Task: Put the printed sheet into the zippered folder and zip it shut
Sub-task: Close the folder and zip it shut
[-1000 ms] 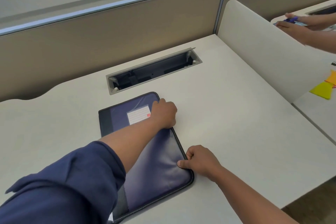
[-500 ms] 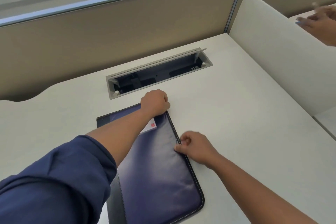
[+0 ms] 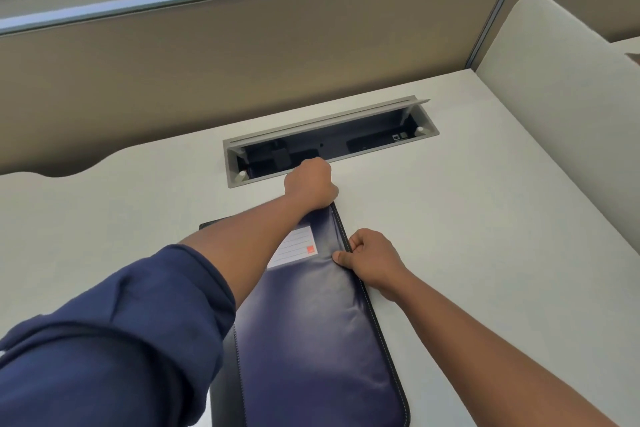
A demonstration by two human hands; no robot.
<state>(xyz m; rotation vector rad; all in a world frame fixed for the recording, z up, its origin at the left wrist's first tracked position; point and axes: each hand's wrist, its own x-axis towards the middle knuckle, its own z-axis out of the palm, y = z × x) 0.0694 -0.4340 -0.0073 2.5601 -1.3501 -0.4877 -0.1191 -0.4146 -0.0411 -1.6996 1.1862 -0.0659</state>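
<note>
A dark purple zippered folder (image 3: 311,340) lies flat on the pale desk (image 3: 485,218), with a white lined label (image 3: 294,246) on its cover. My left hand (image 3: 311,185) is fisted at the folder's far right corner, closed over the zipper there; the pull itself is hidden under my fingers. My right hand (image 3: 372,258) pinches the folder's right edge a little nearer to me, holding it down. The printed sheet is not visible.
An open cable tray (image 3: 332,139) is sunk into the desk just beyond my left hand. A tan partition (image 3: 242,45) runs along the back and a curved white divider (image 3: 554,97) stands at the right.
My left hand has travelled along the folder's right edge to its far corner, still fisted at the zipper. My right hand moved up the same edge. The folder slid nearer to me.
</note>
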